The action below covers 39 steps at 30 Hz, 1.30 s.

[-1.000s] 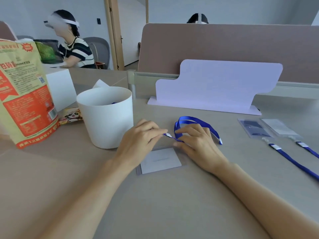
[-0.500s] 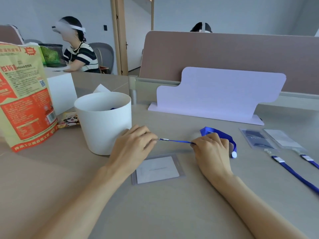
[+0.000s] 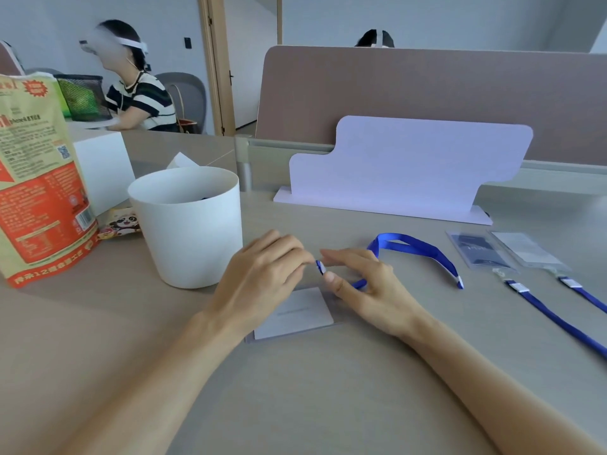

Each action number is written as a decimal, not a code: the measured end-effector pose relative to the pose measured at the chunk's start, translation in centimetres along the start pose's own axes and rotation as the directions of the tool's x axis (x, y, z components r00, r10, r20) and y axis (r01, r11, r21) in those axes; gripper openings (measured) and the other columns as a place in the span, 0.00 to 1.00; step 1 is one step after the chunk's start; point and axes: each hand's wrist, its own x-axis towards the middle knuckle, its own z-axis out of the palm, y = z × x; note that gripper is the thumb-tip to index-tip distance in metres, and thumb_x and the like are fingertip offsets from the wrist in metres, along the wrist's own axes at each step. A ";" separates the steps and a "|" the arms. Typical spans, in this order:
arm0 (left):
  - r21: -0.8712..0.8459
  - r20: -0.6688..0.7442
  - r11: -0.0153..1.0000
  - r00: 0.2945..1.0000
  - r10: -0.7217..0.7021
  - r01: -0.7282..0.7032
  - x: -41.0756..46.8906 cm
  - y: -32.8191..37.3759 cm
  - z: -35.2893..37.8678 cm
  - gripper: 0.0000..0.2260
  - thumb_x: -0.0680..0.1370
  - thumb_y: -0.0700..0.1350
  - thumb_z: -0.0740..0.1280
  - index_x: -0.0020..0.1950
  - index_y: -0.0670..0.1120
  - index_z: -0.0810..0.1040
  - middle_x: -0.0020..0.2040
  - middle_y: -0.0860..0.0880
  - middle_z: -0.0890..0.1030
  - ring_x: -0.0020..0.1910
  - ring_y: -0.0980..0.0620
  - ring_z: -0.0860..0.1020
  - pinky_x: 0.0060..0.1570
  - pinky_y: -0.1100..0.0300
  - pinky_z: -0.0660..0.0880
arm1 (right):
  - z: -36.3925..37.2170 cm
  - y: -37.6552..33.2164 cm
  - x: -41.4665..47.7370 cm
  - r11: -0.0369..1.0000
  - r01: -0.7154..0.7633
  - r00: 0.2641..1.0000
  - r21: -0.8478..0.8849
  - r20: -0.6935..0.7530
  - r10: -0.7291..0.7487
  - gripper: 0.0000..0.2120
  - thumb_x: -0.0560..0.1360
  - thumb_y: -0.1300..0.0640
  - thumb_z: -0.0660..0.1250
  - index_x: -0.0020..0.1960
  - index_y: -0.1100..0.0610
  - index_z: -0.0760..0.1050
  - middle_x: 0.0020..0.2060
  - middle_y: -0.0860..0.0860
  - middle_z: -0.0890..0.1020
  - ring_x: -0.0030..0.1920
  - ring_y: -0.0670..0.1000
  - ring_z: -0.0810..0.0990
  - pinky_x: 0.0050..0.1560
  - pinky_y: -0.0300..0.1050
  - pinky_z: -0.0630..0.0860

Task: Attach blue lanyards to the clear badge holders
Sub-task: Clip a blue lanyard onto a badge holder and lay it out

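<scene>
lanyards 3, holders 3, tub 1 | left hand and right hand both pinch lanyard end, above holder flat on desk | far right: holder, holder, each touching own lanyard

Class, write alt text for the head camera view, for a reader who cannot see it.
A left hand and right hand pinch the end of a blue lanyard over a clear badge holder on a desk. A white bucket stands left; two more holders with lanyards lie right.
</scene>
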 end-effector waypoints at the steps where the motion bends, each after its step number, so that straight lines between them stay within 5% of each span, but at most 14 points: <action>1: -0.002 0.001 1.000 1.000 0.010 -0.010 0.1 0.2 0.1 0.05 0.76 0.39 0.67 0.45 0.48 0.81 0.40 0.53 0.79 0.39 0.49 0.75 0.37 0.58 0.73 | -0.1 0.1 0.1 0.999 -0.010 1.000 0.052 0.008 0.010 0.18 0.73 0.36 0.61 0.59 0.40 0.77 0.53 0.27 0.78 0.65 0.36 0.69 0.68 0.53 0.66; 5: -0.002 0.046 1.000 0.998 0.032 -0.031 0.1 0.7 0.3 0.05 0.76 0.40 0.67 0.50 0.48 0.81 0.43 0.54 0.79 0.41 0.51 0.74 0.39 0.61 0.72 | -0.5 0.0 0.2 0.967 -0.081 0.997 0.240 0.006 0.082 0.04 0.76 0.52 0.70 0.47 0.51 0.83 0.42 0.44 0.85 0.45 0.39 0.80 0.50 0.36 0.73; 9: -0.064 0.195 0.997 0.980 -0.035 0.048 0.0 0.7 -0.1 0.15 0.74 0.44 0.68 0.60 0.50 0.77 0.50 0.54 0.78 0.49 0.51 0.75 0.44 0.65 0.68 | -0.8 -0.1 0.3 0.925 -0.153 0.984 0.348 -0.029 0.174 0.03 0.75 0.59 0.71 0.42 0.57 0.81 0.38 0.53 0.85 0.34 0.43 0.77 0.40 0.37 0.72; 11: -0.138 0.387 0.965 0.909 -0.154 0.222 0.0 1.1 -0.7 0.24 0.76 0.53 0.66 0.71 0.54 0.67 0.60 0.58 0.74 0.59 0.55 0.72 0.51 0.63 0.72 | -0.9 0.1 0.3 0.921 -0.174 0.972 0.349 -0.087 0.216 0.04 0.75 0.59 0.69 0.42 0.57 0.81 0.36 0.52 0.84 0.33 0.44 0.78 0.38 0.37 0.72; 13: -0.153 0.611 0.902 0.756 -0.234 0.403 -0.4 1.3 -0.8 0.36 0.73 0.65 0.64 0.76 0.59 0.51 0.68 0.61 0.68 0.67 0.60 0.65 0.61 0.61 0.68 | -0.9 0.2 0.4 0.906 -0.196 0.959 0.375 -0.118 0.257 0.04 0.75 0.61 0.68 0.43 0.57 0.80 0.37 0.52 0.85 0.32 0.46 0.79 0.37 0.38 0.74; 16: -0.092 0.724 0.892 0.645 -0.244 0.442 -0.7 1.5 -0.4 0.47 0.68 0.71 0.64 0.77 0.60 0.41 0.73 0.59 0.64 0.72 0.57 0.61 0.67 0.60 0.62 | -0.8 0.6 0.5 0.884 -0.206 0.950 0.420 -0.129 0.283 0.05 0.76 0.64 0.66 0.45 0.57 0.79 0.42 0.50 0.86 0.30 0.49 0.76 0.34 0.40 0.75; 25: -0.227 0.633 0.803 0.711 -0.308 0.550 -0.6 1.1 -0.4 0.36 0.66 0.63 0.73 0.68 0.60 0.58 0.66 0.62 0.69 0.66 0.62 0.68 0.62 0.60 0.68 | -0.4 1.7 0.9 0.950 -0.130 0.970 0.284 -0.161 0.181 0.01 0.73 0.56 0.73 0.44 0.51 0.82 0.37 0.42 0.82 0.33 0.45 0.71 0.35 0.34 0.69; 30: -0.214 0.505 0.865 0.810 -0.299 0.453 -0.8 0.8 -0.8 0.37 0.67 0.62 0.73 0.70 0.63 0.58 0.65 0.66 0.66 0.62 0.71 0.66 0.46 0.75 0.63 | -0.4 1.8 1.0 0.946 -0.157 0.966 0.285 -0.153 0.207 0.01 0.73 0.54 0.73 0.43 0.50 0.81 0.41 0.46 0.84 0.41 0.47 0.79 0.46 0.44 0.75; 33: -0.245 0.466 0.875 0.842 -0.272 0.418 -0.7 0.6 -0.9 0.36 0.67 0.61 0.73 0.70 0.61 0.61 0.63 0.66 0.67 0.58 0.79 0.62 0.50 0.78 0.65 | -0.3 1.8 1.0 0.955 -0.175 0.969 0.239 -0.130 0.210 0.02 0.74 0.52 0.72 0.44 0.49 0.82 0.41 0.44 0.84 0.42 0.50 0.79 0.46 0.44 0.76; 36: -0.249 0.406 0.891 0.876 -0.261 0.380 -0.6 0.7 -1.0 0.36 0.66 0.61 0.74 0.70 0.60 0.62 0.62 0.66 0.67 0.61 0.70 0.67 0.55 0.67 0.69 | -0.3 1.7 0.9 0.967 -0.163 0.977 0.195 -0.102 0.185 0.03 0.75 0.52 0.70 0.45 0.49 0.83 0.41 0.44 0.84 0.36 0.45 0.75 0.40 0.36 0.72; 39: -0.241 0.391 0.903 0.887 -0.245 0.356 -0.5 0.7 -1.1 0.36 0.66 0.61 0.74 0.70 0.59 0.62 0.62 0.66 0.66 0.61 0.66 0.68 0.54 0.69 0.66 | -0.3 1.5 0.8 0.974 -0.146 0.985 0.171 -0.072 0.160 0.04 0.76 0.55 0.70 0.46 0.50 0.83 0.41 0.44 0.85 0.35 0.41 0.75 0.38 0.32 0.71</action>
